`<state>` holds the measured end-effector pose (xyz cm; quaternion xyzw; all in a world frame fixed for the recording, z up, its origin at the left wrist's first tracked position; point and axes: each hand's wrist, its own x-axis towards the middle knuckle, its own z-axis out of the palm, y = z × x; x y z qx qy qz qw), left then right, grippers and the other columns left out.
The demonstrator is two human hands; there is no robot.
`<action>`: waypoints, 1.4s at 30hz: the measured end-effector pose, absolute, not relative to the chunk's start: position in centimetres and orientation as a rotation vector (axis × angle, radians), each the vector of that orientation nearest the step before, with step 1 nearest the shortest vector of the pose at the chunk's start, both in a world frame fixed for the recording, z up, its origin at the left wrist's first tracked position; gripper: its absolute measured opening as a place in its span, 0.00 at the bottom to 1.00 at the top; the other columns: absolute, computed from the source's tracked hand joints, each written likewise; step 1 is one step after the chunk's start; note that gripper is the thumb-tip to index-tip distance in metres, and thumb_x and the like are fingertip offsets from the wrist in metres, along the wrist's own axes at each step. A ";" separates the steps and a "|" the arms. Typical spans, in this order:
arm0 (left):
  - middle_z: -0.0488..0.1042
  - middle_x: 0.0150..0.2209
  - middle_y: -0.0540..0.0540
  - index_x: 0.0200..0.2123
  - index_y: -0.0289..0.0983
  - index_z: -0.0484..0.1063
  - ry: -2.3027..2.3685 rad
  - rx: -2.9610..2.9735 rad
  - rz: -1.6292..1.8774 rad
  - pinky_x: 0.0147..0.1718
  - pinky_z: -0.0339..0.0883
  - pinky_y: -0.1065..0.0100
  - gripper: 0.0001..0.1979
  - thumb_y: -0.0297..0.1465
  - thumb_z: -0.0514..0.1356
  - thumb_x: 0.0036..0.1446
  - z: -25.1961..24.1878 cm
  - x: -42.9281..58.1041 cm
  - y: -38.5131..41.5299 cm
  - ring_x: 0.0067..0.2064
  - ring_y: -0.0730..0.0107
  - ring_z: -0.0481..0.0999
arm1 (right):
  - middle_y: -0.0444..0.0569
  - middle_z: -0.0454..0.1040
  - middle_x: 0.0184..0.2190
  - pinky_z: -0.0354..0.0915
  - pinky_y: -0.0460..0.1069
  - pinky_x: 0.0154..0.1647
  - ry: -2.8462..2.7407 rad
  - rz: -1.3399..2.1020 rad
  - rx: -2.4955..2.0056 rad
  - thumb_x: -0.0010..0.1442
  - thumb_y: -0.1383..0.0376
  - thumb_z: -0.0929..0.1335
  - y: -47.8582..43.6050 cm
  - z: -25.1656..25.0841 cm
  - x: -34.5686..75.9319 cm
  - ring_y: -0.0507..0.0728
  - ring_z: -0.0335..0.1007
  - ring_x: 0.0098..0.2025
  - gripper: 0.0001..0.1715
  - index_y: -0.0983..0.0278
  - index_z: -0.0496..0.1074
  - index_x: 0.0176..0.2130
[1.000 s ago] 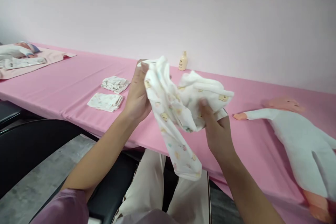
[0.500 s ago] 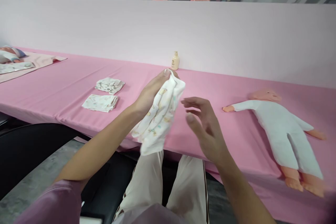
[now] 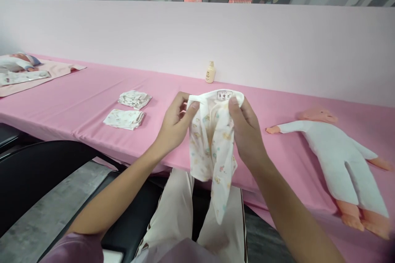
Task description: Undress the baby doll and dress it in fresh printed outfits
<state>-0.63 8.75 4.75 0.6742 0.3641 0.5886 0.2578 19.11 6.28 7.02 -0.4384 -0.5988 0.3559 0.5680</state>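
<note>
A white baby shirt (image 3: 212,139) with a small coloured print hangs in front of me, over the table's front edge. My left hand (image 3: 175,125) pinches its neckline on the left between thumb and fingers. My right hand (image 3: 247,131) grips the neckline on the right, thumb on top. The neck opening faces me, with a printed label inside the back. Below my hands the fabric drops in loose folds, one piece reaching down to a point over my lap.
On the pink-covered table (image 3: 166,86) lie two folded printed cloths, a nearer one (image 3: 124,119) and a farther one (image 3: 135,99). A baby doll (image 3: 336,160) lies at right. By the wall stands a pump bottle (image 3: 210,72). Another doll (image 3: 17,62) lies far left. Black chair (image 3: 55,172) at left.
My right hand, open and apart before, now holds the neckline. The shirt, bunched in my left hand earlier, has been spread at the collar and turned to face me.
</note>
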 end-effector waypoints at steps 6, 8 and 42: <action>0.77 0.35 0.47 0.44 0.44 0.77 0.975 1.939 1.433 0.34 0.72 0.63 0.14 0.47 0.61 0.76 7.0 -4.3 7.3 0.37 0.62 0.78 | 0.44 0.69 0.30 0.61 0.49 0.27 -1.751 0.600 -1.196 0.75 0.39 0.68 3.8 8.2 25.0 0.54 0.64 0.30 0.25 0.56 0.74 0.41; 0.78 0.35 0.46 0.44 0.46 0.80 1.023 2.058 1.474 0.34 0.71 0.61 0.13 0.46 0.62 0.75 8.2 -4.5 6.3 0.36 0.61 0.76 | 0.45 0.71 0.31 0.61 0.50 0.26 -1.746 0.505 -1.231 0.77 0.39 0.67 2.8 8.9 25.6 0.55 0.66 0.29 0.24 0.55 0.75 0.43; 0.80 0.57 0.29 0.54 0.34 0.76 1.729 2.592 0.171 0.60 0.63 0.45 0.21 0.44 0.56 0.70 -8.5 7.1 38.8 0.60 0.39 0.75 | 0.57 0.80 0.39 0.64 0.55 0.46 -2.065 0.349 -2.220 0.74 0.48 0.68 33.7 -7.5 27.4 0.67 0.78 0.47 0.20 0.62 0.72 0.41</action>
